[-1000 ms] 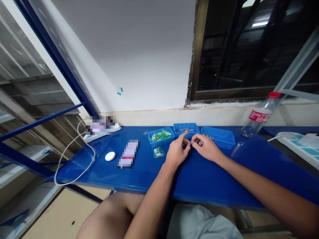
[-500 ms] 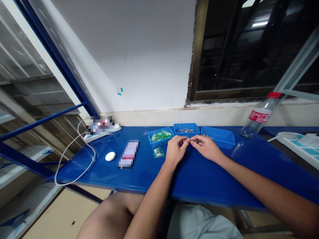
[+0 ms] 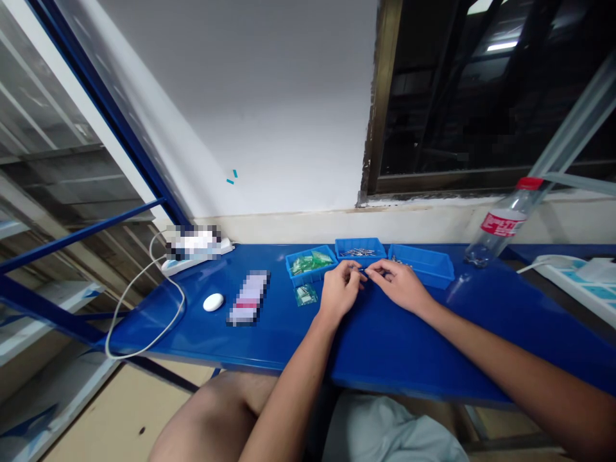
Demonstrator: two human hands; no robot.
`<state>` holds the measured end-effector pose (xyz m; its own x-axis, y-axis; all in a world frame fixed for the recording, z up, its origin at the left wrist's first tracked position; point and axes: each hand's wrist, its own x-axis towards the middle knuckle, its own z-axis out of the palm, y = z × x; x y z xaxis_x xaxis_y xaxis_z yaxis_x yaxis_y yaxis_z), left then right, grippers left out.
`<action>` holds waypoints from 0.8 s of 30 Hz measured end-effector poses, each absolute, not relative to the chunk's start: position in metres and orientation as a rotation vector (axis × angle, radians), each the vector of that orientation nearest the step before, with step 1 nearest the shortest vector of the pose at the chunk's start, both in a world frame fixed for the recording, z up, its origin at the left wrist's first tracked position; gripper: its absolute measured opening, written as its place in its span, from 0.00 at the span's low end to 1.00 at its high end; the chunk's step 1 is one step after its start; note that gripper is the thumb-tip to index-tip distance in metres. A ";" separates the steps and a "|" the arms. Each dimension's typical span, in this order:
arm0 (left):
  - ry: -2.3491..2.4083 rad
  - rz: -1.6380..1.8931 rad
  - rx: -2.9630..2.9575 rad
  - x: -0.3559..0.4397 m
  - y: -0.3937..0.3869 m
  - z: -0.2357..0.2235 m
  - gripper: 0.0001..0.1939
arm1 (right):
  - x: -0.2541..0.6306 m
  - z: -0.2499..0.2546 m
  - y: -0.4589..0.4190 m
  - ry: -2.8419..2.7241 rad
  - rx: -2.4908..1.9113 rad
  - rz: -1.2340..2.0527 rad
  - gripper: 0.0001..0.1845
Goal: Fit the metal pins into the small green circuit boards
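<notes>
My left hand [image 3: 341, 287] and my right hand [image 3: 394, 282] meet fingertip to fingertip above the blue table [image 3: 385, 359], both closed in a pinch. A tiny, thin, dark piece shows between the fingertips; its kind is too small to make out. Just behind the hands stands a blue bin [image 3: 360, 244] with thin metal pieces in it. To the left, another blue bin [image 3: 312, 277] holds green-tinted packets. On the right, a third blue bin [image 3: 436, 277] has small metal parts at its left end, partly hidden by my right hand. A small clear packet [image 3: 305, 294] lies in front of the left bin.
Further left lie a blurred-out phone-like slab [image 3: 249, 298] and a white oval object [image 3: 213, 302]. A white power strip [image 3: 224, 247] with a looping cable sits at the back left. At the right stand a plastic bottle [image 3: 503, 224] with a red cap and another white strip [image 3: 572, 282].
My fingertips have drawn slightly apart, so a thin dark piece shows between them. The bins, packet and bottle have not moved.
</notes>
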<state>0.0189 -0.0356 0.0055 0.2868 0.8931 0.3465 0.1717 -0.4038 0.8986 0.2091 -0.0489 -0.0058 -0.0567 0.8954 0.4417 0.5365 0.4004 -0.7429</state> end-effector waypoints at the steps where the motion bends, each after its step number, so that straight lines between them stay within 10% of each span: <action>1: 0.962 1.180 1.772 0.019 -0.035 0.004 0.12 | 0.210 -0.007 -0.048 -1.715 -1.259 0.468 0.15; 24: 0.904 1.125 1.838 0.019 -0.030 -0.007 0.10 | 0.213 -0.004 -0.048 -1.741 -1.131 0.350 0.14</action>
<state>0.0193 -0.0296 -0.0067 0.3542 0.8619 0.3629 0.1681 -0.4404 0.8819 0.2126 -0.0483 -0.0041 -0.0739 0.8136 0.5766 0.5273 0.5227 -0.6699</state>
